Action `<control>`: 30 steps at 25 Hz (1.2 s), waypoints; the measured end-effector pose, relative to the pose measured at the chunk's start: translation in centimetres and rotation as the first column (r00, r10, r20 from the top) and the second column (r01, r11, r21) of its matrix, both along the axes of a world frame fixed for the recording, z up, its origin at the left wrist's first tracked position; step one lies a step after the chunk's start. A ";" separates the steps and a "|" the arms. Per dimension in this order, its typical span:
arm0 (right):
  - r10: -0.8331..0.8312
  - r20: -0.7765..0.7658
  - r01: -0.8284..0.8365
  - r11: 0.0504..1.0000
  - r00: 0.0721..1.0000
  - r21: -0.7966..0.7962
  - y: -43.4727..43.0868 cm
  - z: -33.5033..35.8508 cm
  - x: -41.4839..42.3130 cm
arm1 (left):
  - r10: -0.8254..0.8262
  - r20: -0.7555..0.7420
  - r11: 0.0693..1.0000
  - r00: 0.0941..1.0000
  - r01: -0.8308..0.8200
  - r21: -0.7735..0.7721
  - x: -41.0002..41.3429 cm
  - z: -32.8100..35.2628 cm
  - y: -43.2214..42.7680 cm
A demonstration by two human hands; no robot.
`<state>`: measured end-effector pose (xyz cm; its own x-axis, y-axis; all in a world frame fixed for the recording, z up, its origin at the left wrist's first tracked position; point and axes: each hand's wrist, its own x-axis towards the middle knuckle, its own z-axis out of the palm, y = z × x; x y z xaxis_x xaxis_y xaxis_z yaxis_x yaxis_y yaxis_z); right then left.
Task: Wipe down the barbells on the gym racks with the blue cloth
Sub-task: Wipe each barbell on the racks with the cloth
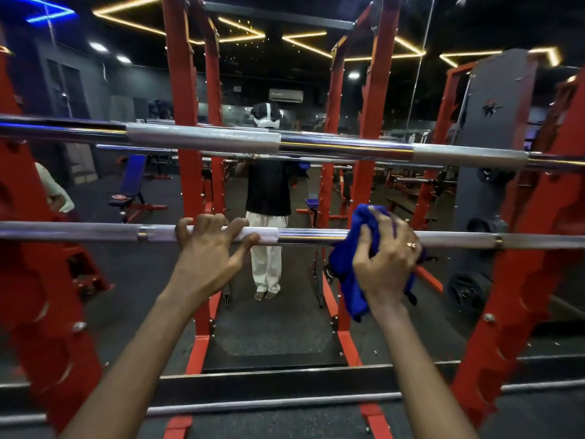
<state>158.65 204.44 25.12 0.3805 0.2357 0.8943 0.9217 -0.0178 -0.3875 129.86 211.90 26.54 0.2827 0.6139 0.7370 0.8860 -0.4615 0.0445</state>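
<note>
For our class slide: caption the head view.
Left hand grips the middle barbell while the right hand holds the blue cloth against it.

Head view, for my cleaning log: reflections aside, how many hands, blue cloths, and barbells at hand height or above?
Hands: 2, left hand and right hand
Cloth: 1
Barbells: 2, upper barbell and held barbell
Total: 5

Your left hand (205,248) curled over the middle barbell (310,236), fingers hooked on its knurled part; your right hand (386,258) gripped the blue cloth (346,274) around that barbell, further along its right side; a second barbell (202,141) lay above it, a third barbell (269,403) below; a red rack (512,296) carried its ends.
</note>
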 end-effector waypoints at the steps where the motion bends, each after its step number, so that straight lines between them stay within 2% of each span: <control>1: 0.006 0.012 -0.006 1.000 1.000 -0.018 0.4 -0.1 -2.0 | 0.007 0.003 1.000 1.000 -0.007 0.020 0.2 0.0 -0.1; 4: 0.104 0.163 -0.078 0.984 0.981 -0.160 1.5 -1.2 -7.4 | 0.019 0.060 0.999 0.998 -0.022 0.048 0.5 -0.2 0.1; 7: 0.340 0.318 -0.262 0.929 0.885 -0.262 1.0 -1.4 -5.7 | -0.011 0.137 0.997 0.991 0.001 0.073 0.4 -0.4 0.0; 9: 0.475 0.295 -0.400 0.872 0.829 -0.282 0.4 -0.5 -2.3 | -0.026 0.147 0.998 0.989 0.017 0.062 0.3 -0.3 -0.1; 10: 0.502 0.247 -0.436 0.856 0.829 -0.277 0.2 -0.1 -0.9 | -0.027 0.145 0.999 0.989 0.021 0.046 0.2 -0.3 -0.2; 12: 0.490 0.144 -0.457 0.864 0.860 -0.211 0.0 0.5 0.1 | -0.025 0.143 1.000 0.989 0.022 0.021 0.3 -0.2 -0.3; 15: 0.404 -0.001 -0.403 0.912 0.915 -0.080 0.5 0.8 -3.7 | -0.007 0.161 1.000 0.987 0.005 0.015 0.4 0.0 -0.5; 19: 0.530 0.054 -0.516 0.840 0.846 -0.167 1.2 1.3 -9.2 | -0.030 0.170 1.000 0.985 0.031 -0.003 0.2 0.0 -0.8; 22: 0.541 0.093 -0.516 0.833 0.836 -0.199 1.0 1.2 -8.6 | -0.055 0.127 0.998 0.990 0.054 0.009 -0.8 0.0 -0.8; 27: 0.335 -0.038 -0.336 0.942 0.941 -0.008 -0.4 -0.9 -3.1 | 0.108 0.039 0.994 0.993 -0.108 -0.013 -7.5 0.3 0.6; 30: 0.272 -0.092 -0.266 0.961 0.958 0.074 -0.4 -1.6 -3.6 | 0.105 0.013 0.994 0.994 -0.105 -0.005 -8.9 0.4 1.3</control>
